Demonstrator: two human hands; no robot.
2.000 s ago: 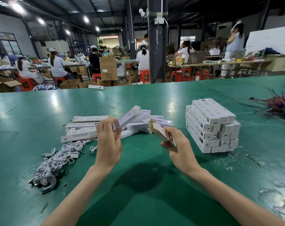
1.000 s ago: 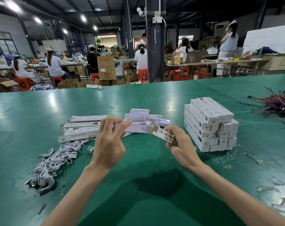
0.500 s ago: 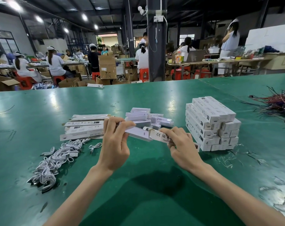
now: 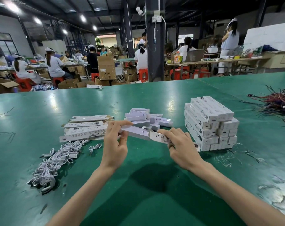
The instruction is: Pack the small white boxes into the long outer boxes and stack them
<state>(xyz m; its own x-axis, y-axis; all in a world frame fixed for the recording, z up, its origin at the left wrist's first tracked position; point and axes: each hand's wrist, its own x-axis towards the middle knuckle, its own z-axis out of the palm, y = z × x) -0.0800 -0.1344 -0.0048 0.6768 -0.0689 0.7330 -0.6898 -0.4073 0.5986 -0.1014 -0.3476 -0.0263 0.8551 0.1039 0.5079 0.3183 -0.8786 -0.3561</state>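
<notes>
Small white box (image 4: 135, 132) pinched by left hand (image 4: 115, 147), right hand (image 4: 182, 144) gripping outer box (image 4: 159, 137), over green factory table (image 4: 138, 201).

Head camera, wide – faces forward-down, close over table (image 4: 138, 201).

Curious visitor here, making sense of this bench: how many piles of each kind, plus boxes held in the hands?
Packed-box stack: 1
Flat outer box pile: 1
Small white box heap: 1
White cable heap: 1
Coloured wire tangle: 1
Small white box in left hand: 1
Long outer box in right hand: 1
Total: 7
</notes>
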